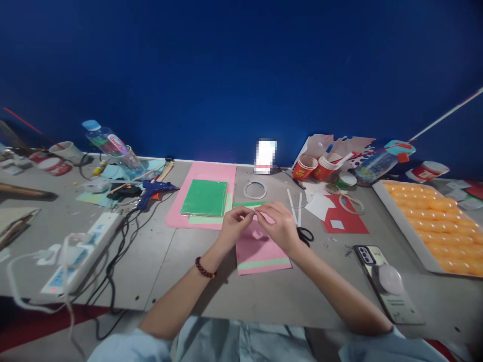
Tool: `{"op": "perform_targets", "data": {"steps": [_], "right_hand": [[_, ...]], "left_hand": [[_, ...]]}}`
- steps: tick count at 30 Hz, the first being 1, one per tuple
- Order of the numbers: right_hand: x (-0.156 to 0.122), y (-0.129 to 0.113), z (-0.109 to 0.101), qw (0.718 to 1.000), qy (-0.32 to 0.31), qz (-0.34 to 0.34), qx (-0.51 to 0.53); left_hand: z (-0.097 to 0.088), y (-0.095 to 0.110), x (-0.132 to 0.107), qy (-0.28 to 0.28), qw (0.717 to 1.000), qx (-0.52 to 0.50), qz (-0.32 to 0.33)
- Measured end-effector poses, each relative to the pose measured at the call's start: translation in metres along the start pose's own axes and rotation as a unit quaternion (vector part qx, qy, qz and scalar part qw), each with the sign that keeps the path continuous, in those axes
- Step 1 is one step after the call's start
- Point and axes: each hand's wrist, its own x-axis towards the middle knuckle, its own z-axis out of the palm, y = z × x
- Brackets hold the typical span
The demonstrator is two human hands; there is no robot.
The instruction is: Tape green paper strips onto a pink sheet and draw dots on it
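L hand [234, 225] & R hand [278, 227], fingers curled w/ tips meeting, both pinch a small pale scrap [257, 214] (too small to ID) just above pink sheet [260, 254] on surface [188, 271], tape ring [255, 189] beyond.

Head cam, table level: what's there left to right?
Power strip → glue gun → green sheet → left hand → right hand → red paper → tray of orange balls.
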Motion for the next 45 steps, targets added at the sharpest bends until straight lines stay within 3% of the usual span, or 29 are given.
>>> {"op": "perform_targets", "data": {"steps": [7, 14, 20, 26, 32, 45], "right_hand": [[0.0, -0.001, 0.0, 1.0, -0.017, 0.018, 0.001], [0.0, -0.008, 0.0, 0.997, -0.011, -0.019, -0.072], [-0.002, -0.009, -0.001, 0.994, -0.007, -0.028, -0.108], [-0.002, -0.009, 0.001, 0.999, 0.003, 0.023, -0.044], [-0.001, -0.01, 0.003, 0.996, 0.024, 0.08, 0.043], [0.004, -0.01, 0.0, 0.959, -0.003, 0.229, 0.168]], "left_hand": [[0.002, 0.0, -0.004, 0.016, 0.997, 0.054, 0.046], [0.005, 0.002, -0.007, 0.018, 0.993, 0.09, 0.077], [0.007, 0.0, -0.009, 0.023, 0.995, 0.076, 0.068], [0.008, 0.0, -0.009, 0.022, 0.998, 0.038, 0.045], [0.008, 0.002, -0.01, 0.033, 0.996, 0.061, 0.065], [0.008, 0.002, -0.009, 0.038, 0.996, 0.057, 0.057]]}}
